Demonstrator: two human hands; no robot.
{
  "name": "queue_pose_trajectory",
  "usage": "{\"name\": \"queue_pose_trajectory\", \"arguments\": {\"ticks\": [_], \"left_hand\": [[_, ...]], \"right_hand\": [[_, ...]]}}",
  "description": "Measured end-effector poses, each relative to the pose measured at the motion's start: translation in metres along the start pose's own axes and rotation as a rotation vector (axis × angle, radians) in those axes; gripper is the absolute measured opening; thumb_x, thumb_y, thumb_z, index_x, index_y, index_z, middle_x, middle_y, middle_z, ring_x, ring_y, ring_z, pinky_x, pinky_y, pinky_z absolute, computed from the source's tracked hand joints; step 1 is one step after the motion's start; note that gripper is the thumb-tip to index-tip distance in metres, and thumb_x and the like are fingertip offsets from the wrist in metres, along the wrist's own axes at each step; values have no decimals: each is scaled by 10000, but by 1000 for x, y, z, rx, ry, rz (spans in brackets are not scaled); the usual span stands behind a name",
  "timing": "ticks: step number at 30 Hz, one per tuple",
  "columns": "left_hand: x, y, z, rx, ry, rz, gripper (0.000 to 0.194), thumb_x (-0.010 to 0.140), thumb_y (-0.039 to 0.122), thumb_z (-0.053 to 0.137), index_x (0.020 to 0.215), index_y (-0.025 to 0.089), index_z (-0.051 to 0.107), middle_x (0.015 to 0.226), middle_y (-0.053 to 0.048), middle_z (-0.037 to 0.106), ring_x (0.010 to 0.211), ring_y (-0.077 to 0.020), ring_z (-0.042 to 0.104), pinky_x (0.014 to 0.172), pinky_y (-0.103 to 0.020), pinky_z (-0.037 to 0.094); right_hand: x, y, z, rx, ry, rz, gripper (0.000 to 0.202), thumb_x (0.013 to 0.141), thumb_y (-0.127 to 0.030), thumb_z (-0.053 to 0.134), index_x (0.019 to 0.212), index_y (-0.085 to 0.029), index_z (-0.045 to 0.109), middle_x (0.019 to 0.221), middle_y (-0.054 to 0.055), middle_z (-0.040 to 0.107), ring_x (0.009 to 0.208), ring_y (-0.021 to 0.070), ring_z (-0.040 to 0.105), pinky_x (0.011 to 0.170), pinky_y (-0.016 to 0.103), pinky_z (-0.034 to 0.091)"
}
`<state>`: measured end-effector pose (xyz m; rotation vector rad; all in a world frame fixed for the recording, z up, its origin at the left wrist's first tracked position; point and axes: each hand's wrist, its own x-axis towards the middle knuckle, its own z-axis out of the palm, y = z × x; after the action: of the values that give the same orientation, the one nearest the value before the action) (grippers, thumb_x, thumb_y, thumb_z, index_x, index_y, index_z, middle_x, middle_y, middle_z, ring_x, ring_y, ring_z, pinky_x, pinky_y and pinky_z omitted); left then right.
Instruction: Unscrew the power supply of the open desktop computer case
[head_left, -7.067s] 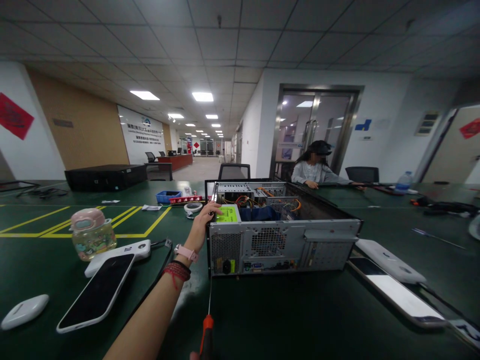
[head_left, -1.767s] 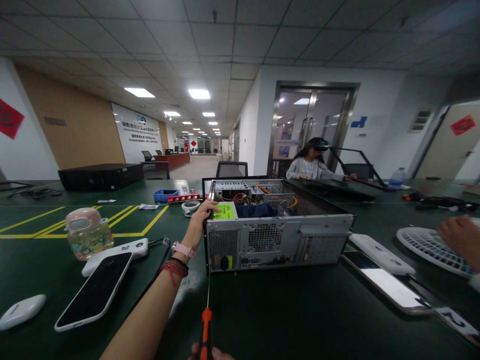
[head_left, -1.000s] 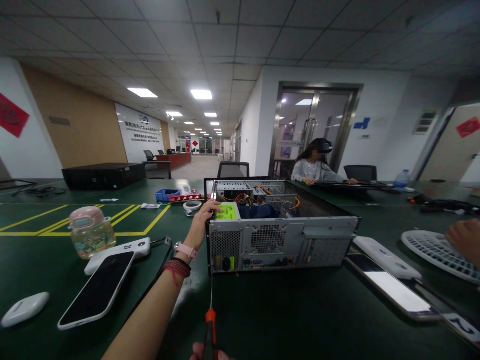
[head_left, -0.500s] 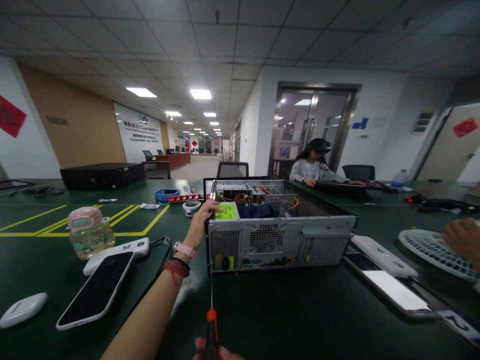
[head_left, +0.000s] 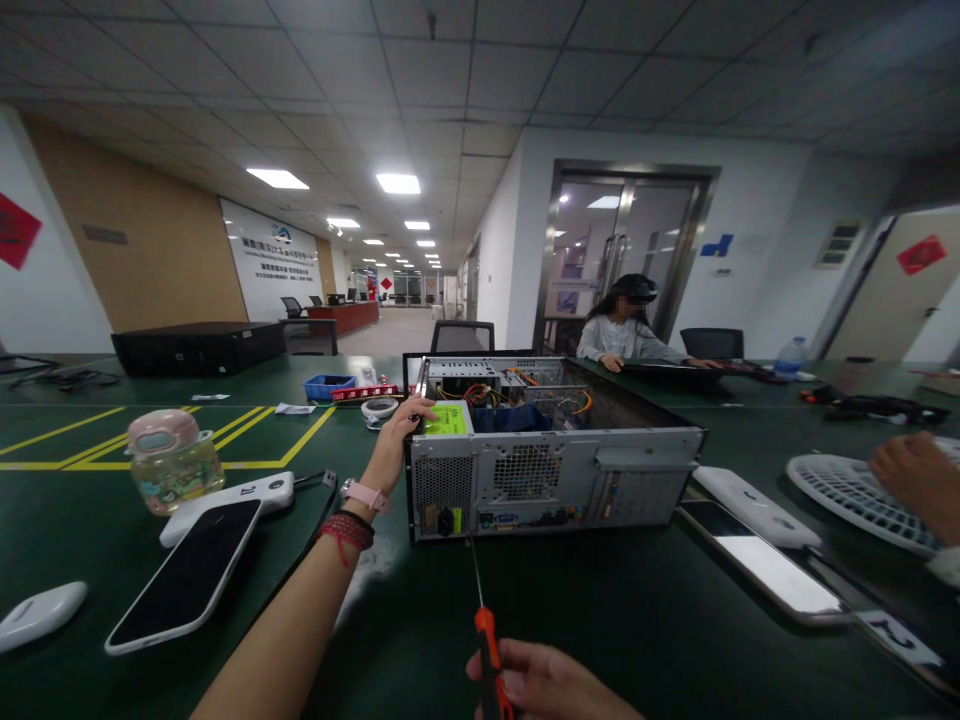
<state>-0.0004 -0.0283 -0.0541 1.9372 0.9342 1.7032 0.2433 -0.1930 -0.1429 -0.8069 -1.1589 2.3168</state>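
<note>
An opened computer case [head_left: 652, 480] lies on the green table with its rear panel facing me. My left hand [head_left: 391, 440] grips its near left corner, fingers over the top edge beside the power supply [head_left: 448, 419] with a yellow-green label. Low in the view, my right hand [head_left: 551, 680] is closed around the red and black handle of a screwdriver [head_left: 487, 640]. The screwdriver's thin shaft points up and away, its tip at the bottom edge of the rear panel. I cannot tell whether the tip touches a screw there.
On the left are a flowered bottle [head_left: 176, 465], a power bank [head_left: 262, 492], a phone [head_left: 187, 575] and a white case [head_left: 45, 612]. At right lie another phone [head_left: 757, 565] and a white grille [head_left: 840, 490] under another person's hand [head_left: 919, 485]. A person [head_left: 626, 335] sits across the table.
My right hand has moved up and to the right with the screwdriver. Its tip has shifted right along the bottom of the rear panel. My left hand stays on the case corner.
</note>
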Motion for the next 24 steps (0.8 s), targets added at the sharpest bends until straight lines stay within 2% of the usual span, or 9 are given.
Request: {"name": "queue_pose_trajectory", "arguments": {"ticks": [3, 6, 8, 11, 16, 24], "left_hand": [[0, 0, 0, 10, -2, -3, 312, 820, 294, 353, 849, 159, 633, 1194, -107, 623, 1336, -277, 395, 1145, -423, 249], [-1, 2, 0, 22, -3, -11, 312, 823, 301, 354, 852, 159, 631, 1205, -108, 621, 1337, -275, 397, 1137, -422, 266], [-1, 4, 0, 26, 3, -11, 320, 829, 308, 351, 852, 157, 632, 1208, -105, 623, 1335, -277, 399, 1143, -423, 255], [-2, 8, 0, 27, 8, -19, 322, 829, 311, 357, 840, 153, 638, 1197, -105, 629, 1325, -282, 410, 1149, -426, 242], [-3, 11, 0, 16, 4, -5, 307, 821, 298, 366, 836, 156, 638, 1173, -99, 641, 1313, -279, 423, 1154, -428, 233], [-4, 13, -1, 41, 6, -16, 302, 826, 299, 357, 837, 169, 629, 1183, -92, 633, 1307, -276, 428, 1160, -433, 233]], "right_hand": [[-2, -12, -6, 85, -4, 39, 553, 604, -341, 806, 1036, -85, 573, 837, 59, 630, 740, 71, 623, 699, 148, 436], [2, -23, -15, 43, -67, 142, 484, 588, -261, 786, 985, -86, 572, 824, 79, 650, 588, 34, 580, 545, 102, 388], [6, -29, -20, -42, -131, 245, 501, 565, -276, 792, 981, -108, 568, 840, 84, 662, 514, 40, 553, 484, 124, 402], [10, -33, -24, -98, -161, 307, 497, 538, -273, 805, 960, -121, 590, 782, 31, 649, 504, 43, 555, 473, 130, 431], [6, -29, -26, -116, -136, 262, 473, 544, -264, 804, 945, -95, 618, 675, -19, 595, 474, 17, 514, 445, 98, 389], [10, -25, -31, -91, -173, 273, 501, 539, -312, 805, 953, -106, 611, 789, 39, 637, 484, 21, 522, 455, 108, 412]]}}
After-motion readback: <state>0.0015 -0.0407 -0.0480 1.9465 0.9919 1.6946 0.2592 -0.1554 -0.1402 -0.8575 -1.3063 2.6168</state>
